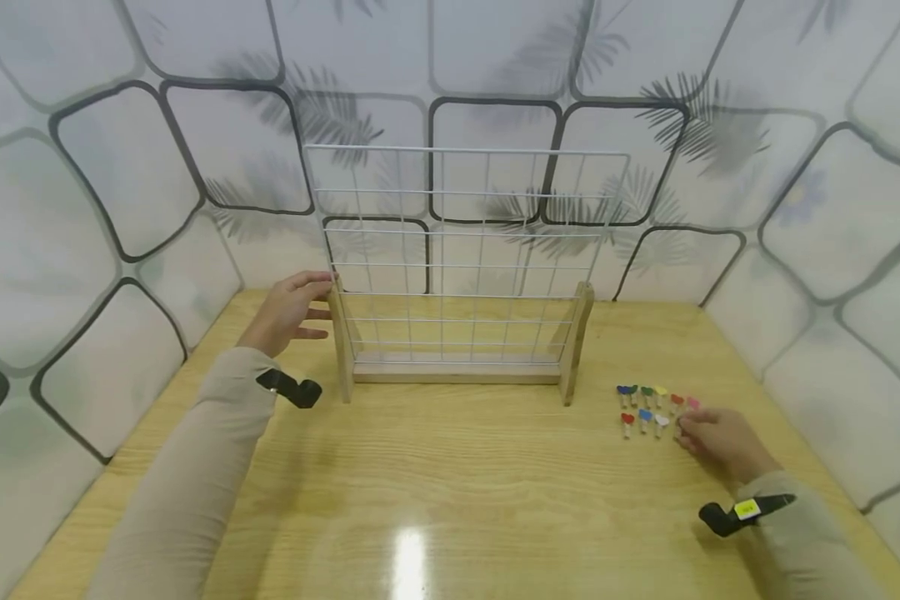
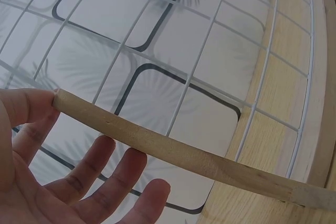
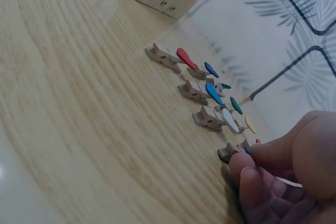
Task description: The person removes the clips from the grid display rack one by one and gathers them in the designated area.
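A white wire grid rack (image 1: pixel 461 250) stands upright in a wooden base with a post at each side. My left hand (image 1: pixel 288 312) holds the top of the left wooden post (image 2: pixel 157 142) with thumb and index finger, while the other fingers spread along its edge. My right hand (image 1: pixel 723 437) pinches a small wooden clothespin (image 3: pixel 228 152) between thumb and index finger, low over the table; its head is mostly hidden by the fingertips. Beside that hand lie several mini clothespins with coloured heart-shaped heads, among them a white one (image 3: pixel 228 120), a light blue one (image 3: pixel 213 93) and a red one (image 3: pixel 185 57).
The light wood table (image 1: pixel 420 467) reaches back to a patterned wall covering (image 1: pixel 495 67), which also lines both sides. The rack's right post (image 1: pixel 577 346) stands to the left of the clothespins. Black straps with cameras sit on both wrists.
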{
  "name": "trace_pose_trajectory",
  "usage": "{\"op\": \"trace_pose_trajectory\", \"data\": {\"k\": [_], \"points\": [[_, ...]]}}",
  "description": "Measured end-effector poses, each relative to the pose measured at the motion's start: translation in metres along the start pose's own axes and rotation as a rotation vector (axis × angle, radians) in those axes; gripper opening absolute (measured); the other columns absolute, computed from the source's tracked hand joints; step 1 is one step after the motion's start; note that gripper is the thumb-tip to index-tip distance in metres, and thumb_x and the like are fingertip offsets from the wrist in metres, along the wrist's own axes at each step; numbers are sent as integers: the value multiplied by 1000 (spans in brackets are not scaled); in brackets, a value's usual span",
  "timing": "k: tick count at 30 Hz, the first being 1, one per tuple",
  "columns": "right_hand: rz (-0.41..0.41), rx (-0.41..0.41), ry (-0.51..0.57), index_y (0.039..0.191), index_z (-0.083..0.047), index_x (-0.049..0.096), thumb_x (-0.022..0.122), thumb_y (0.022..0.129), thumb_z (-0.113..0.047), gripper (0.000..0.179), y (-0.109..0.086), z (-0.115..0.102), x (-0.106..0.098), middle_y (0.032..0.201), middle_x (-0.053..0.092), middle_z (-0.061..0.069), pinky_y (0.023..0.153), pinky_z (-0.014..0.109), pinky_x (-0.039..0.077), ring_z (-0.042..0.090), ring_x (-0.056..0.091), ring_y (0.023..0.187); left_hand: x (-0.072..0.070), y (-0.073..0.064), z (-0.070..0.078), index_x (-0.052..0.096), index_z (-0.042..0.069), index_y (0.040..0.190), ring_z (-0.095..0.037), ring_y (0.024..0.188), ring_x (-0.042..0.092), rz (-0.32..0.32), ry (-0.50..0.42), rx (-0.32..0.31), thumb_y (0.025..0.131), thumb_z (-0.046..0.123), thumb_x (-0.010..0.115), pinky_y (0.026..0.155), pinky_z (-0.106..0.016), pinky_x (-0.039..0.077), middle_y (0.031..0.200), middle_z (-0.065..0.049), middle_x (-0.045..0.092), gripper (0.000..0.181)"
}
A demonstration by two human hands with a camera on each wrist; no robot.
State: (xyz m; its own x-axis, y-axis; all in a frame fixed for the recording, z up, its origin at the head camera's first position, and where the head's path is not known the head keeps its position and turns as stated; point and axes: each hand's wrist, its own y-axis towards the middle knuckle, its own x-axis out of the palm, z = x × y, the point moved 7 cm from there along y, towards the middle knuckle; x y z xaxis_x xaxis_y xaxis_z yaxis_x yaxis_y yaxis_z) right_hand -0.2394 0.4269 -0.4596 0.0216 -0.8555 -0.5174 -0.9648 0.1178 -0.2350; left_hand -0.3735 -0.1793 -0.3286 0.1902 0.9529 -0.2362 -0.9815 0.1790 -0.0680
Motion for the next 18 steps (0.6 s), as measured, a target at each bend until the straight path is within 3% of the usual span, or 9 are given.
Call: {"op": "trace_pose_trajectory", "data": {"k": [11,16,18], "points": [[23,-102,-169,118,24,50,52,99,-10,39,1,-7,-10,84,69,7,61,23,53,10,62,68,4,-1,9,40,10,148,-38,118,52,22,44,46,104,38,44,93,-50,49,140,-21,42,52],[27,-107,-173,119,25,49,52,99,-7,38,-2,-10,-14,90,69,15,64,23,54,9,64,70,5,-1,16,39,8,148,-39,121,50,16,76,81,104,34,46,95,-51,47,142,-22,43,52],[45,-112,-229,118,23,51,53,99,-8,37,-4,-12,-17,92,69,18,67,27,54,11,64,72,4,-2,17,40,8,147,-39,121,50,24,97,89,103,35,47,95,-50,47,142,-22,45,52]]}}
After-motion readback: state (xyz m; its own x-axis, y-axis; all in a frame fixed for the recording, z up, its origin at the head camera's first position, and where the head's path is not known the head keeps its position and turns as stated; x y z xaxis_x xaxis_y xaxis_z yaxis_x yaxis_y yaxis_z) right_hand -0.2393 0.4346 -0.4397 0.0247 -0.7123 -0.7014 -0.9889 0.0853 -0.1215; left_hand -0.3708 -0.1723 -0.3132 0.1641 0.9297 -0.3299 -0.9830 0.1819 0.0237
